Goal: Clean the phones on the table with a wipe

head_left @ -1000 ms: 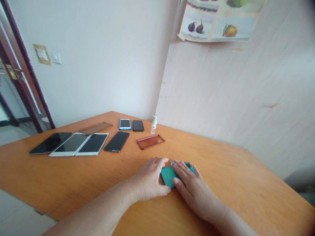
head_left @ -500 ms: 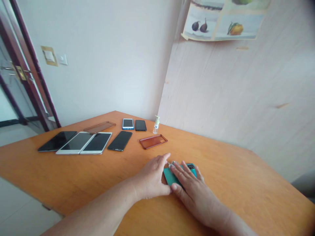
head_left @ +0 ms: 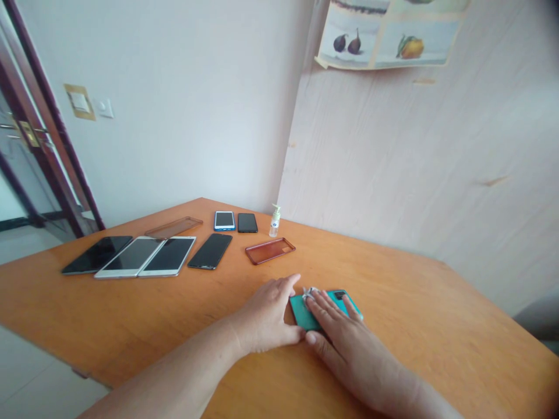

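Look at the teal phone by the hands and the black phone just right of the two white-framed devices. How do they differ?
Colour: the teal phone is bright blue-green; the black phone is dark.
Side shown: the teal phone's camera block faces up; the black phone shows a plain, dark face.
Contact: the right hand partly covers the teal phone; no hand touches the black phone.
Both lie flat on the table.

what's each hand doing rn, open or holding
Left hand: open, spread around one end of the teal phone.
Right hand: open, fingers on a white wad atop it.
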`<state>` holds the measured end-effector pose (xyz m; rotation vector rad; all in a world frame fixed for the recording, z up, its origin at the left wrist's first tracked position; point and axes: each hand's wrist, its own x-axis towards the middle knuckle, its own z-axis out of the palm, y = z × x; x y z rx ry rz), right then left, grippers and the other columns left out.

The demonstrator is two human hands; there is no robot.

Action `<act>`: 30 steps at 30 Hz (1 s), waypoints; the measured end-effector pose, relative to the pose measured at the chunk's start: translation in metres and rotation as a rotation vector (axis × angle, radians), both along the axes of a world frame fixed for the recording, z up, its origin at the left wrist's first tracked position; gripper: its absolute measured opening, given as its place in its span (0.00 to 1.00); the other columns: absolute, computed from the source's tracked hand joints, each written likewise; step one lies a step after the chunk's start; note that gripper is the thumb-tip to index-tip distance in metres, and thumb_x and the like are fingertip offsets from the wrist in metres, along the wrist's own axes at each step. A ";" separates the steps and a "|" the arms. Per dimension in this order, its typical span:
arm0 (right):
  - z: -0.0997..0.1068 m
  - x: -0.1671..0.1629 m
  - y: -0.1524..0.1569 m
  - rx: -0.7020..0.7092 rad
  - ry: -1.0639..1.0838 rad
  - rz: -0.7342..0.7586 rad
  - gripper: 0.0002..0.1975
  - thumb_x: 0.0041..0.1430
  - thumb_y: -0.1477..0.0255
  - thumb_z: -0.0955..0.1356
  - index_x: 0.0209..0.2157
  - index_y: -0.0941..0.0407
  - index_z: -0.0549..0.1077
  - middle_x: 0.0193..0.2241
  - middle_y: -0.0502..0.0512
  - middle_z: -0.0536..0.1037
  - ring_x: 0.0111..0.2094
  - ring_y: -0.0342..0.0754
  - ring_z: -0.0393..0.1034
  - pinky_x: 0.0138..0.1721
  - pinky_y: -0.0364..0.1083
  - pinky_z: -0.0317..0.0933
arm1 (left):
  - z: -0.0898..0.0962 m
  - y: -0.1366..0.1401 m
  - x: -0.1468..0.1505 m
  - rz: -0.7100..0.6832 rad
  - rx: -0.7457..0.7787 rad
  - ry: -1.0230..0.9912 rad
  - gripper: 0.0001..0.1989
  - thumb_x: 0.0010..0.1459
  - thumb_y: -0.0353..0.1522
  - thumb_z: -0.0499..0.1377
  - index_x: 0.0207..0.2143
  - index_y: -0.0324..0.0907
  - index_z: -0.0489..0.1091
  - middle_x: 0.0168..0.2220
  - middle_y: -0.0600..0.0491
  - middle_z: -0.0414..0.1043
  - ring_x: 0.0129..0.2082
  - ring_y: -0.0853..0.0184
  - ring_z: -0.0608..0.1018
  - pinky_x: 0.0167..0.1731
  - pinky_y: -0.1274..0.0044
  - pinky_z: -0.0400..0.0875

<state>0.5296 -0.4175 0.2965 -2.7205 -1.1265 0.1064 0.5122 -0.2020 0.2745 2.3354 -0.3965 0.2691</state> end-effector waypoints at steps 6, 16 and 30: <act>0.006 -0.005 -0.004 -0.010 -0.019 -0.002 0.31 0.70 0.54 0.55 0.68 0.54 0.55 0.67 0.58 0.55 0.68 0.57 0.45 0.66 0.69 0.31 | 0.003 0.000 0.000 0.000 0.024 0.010 0.44 0.45 0.36 0.69 0.63 0.43 0.55 0.54 0.44 0.69 0.53 0.53 0.72 0.55 0.62 0.66; 0.012 -0.012 -0.002 -0.025 0.031 -0.044 0.33 0.68 0.54 0.58 0.67 0.59 0.56 0.67 0.62 0.52 0.68 0.58 0.44 0.67 0.63 0.43 | 0.004 0.000 -0.001 0.014 0.023 -0.001 0.43 0.44 0.34 0.68 0.62 0.44 0.56 0.52 0.46 0.70 0.53 0.53 0.72 0.54 0.63 0.66; 0.022 -0.015 -0.006 -0.118 0.039 -0.158 0.34 0.66 0.59 0.61 0.67 0.65 0.56 0.67 0.66 0.51 0.67 0.61 0.46 0.66 0.62 0.45 | 0.009 0.002 -0.002 0.017 0.054 0.029 0.41 0.45 0.35 0.68 0.61 0.43 0.58 0.53 0.46 0.70 0.54 0.54 0.71 0.56 0.63 0.64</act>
